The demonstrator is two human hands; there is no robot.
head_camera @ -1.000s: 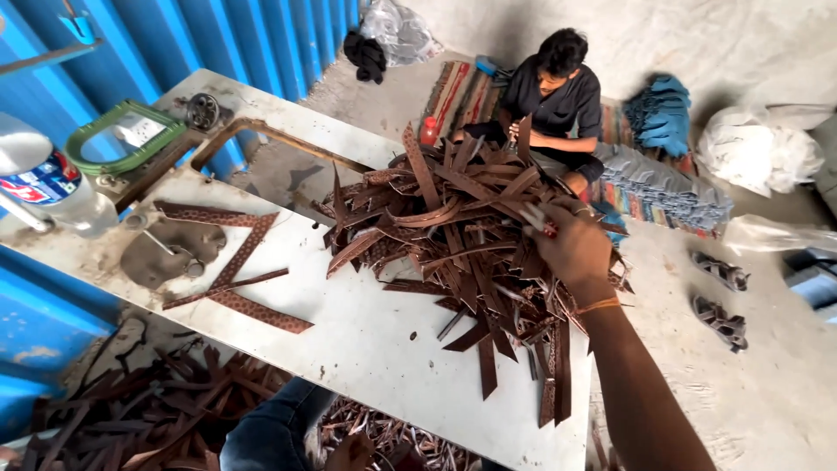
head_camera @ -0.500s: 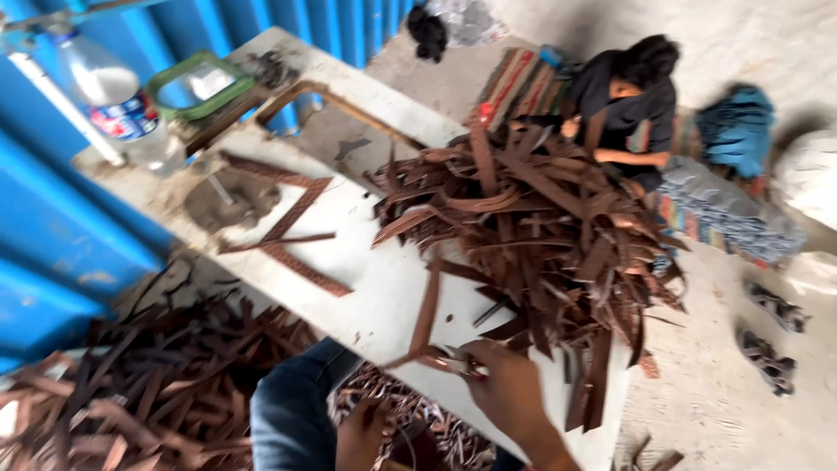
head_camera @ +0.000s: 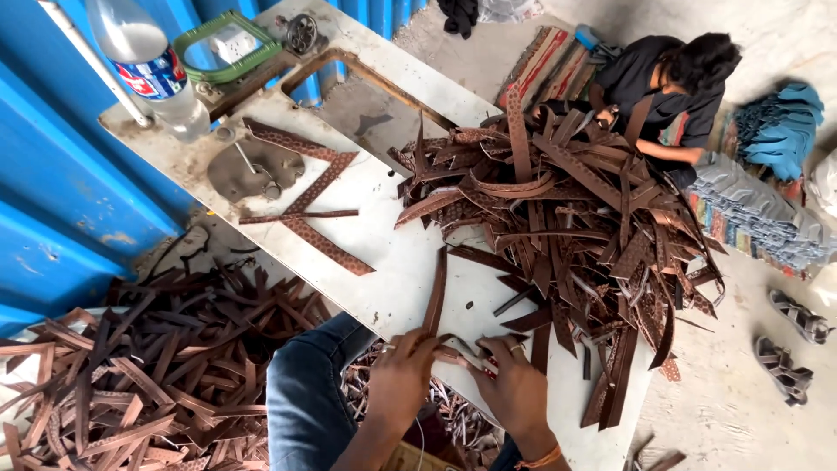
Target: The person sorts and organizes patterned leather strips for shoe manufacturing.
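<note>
Both hands meet at the near edge of the white tabletop (head_camera: 384,262). The left hand (head_camera: 399,377) and the right hand (head_camera: 514,388) are close together, their fingers pinched on the lower end of 1 long brown leather strap (head_camera: 435,296), which runs from the hands straight up across the tabletop. The right hand's fingertips also seem to touch a second short strip, though the blur there makes that hard to confirm. An orange band circles the right wrist.

Just right of the strap, a large heap of brown straps (head_camera: 567,235) covers most of the tabletop's right half, tangled and overlapping, some ends hanging over the far edge. Well left of the strap, 3 patterned strips (head_camera: 305,205) lie crossed in a rough zigzag, beside a flat grey metal plate (head_camera: 248,170). Beyond those, at the tabletop's far left corner, stand a clear plastic bottle (head_camera: 148,65) and a green-framed socket box (head_camera: 222,44), close to a blue corrugated wall (head_camera: 61,174).

Below and left of the strap, on the floor, lies a second spread of brown straps (head_camera: 139,366). The person's knee in blue jeans (head_camera: 309,392) shows under the hands. Beyond the heap, another person (head_camera: 671,83) in a dark shirt sits on the floor, and 2 sandals (head_camera: 789,344) lie to the right of the tabletop.
</note>
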